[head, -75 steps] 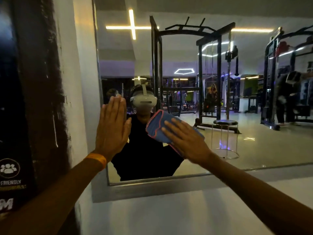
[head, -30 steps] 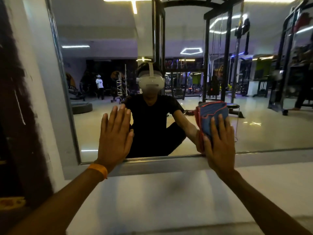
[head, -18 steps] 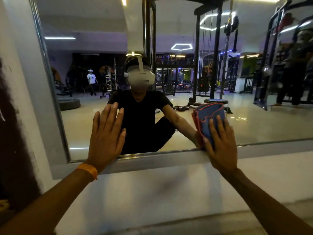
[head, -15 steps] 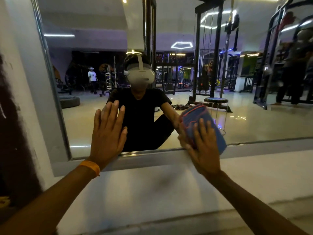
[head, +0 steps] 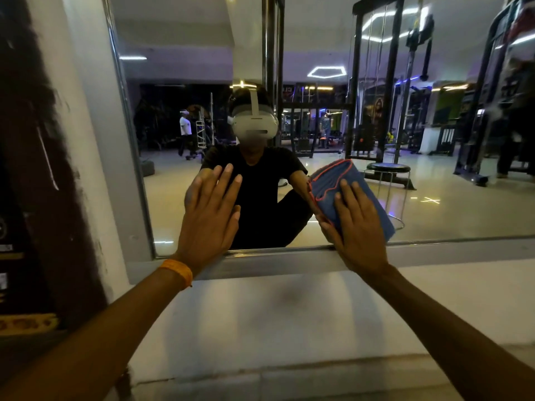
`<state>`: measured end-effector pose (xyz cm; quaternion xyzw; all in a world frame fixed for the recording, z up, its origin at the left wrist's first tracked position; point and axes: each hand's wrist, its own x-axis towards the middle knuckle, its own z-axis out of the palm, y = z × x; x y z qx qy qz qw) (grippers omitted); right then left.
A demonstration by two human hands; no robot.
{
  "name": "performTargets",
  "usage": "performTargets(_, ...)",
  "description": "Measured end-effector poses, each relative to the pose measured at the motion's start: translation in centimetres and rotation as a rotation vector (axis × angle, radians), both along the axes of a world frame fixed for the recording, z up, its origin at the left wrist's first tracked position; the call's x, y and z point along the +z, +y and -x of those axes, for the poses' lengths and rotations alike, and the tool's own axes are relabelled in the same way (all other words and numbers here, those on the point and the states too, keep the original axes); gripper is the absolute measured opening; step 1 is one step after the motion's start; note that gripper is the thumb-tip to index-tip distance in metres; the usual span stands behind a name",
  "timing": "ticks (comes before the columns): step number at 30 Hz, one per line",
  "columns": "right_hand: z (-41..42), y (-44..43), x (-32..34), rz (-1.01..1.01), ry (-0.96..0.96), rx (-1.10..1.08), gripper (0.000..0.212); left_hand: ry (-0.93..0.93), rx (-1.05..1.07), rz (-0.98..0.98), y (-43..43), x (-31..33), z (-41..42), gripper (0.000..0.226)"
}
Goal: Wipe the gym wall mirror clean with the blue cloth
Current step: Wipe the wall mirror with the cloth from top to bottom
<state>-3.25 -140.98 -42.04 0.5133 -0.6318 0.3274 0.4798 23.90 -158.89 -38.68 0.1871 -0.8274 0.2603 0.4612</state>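
The wall mirror [head: 434, 215] fills the upper part of the view, its metal frame running along the bottom and left edges. My right hand [head: 357, 227] presses a folded blue cloth [head: 333, 180] with red stitched edges flat against the glass near the mirror's lower edge, fingers straight. My left hand [head: 211, 209] rests flat on the glass to the left, fingers spread and pointing up, an orange band on its wrist.
Below the mirror runs a pale wall ledge [head: 275, 308]. A dark painted wall panel [head: 37, 169] stands at the left. The glass reflects a seated person with a white headset, a black stool [head: 388, 169] and gym racks.
My right hand slid the cloth leftward and slightly up along the lower glass, and the cloth tilted. The left hand stayed flat on the mirror. The view shifted closer.
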Motion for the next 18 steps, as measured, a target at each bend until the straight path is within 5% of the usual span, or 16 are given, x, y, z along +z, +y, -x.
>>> performTargets(7, 2.1, -0.2, 1.7, -0.018, 0.211, -0.044, 0.061, -0.018, -0.034, 0.018, -0.9, -0.1, -1.2, 0.063)
performTargets(13, 0.0, -2.0, 1.0, 0.06, 0.079, 0.008, 0.064, 0.036, -0.05, 0.013, -1.2, -0.3, -1.1, 0.063)
performTargets(18, -2.3, -2.9, -3.7, -0.33, 0.57, 0.057, 0.072, 0.069, -0.067, -0.012, -1.4, -1.2, -1.1, 0.063)
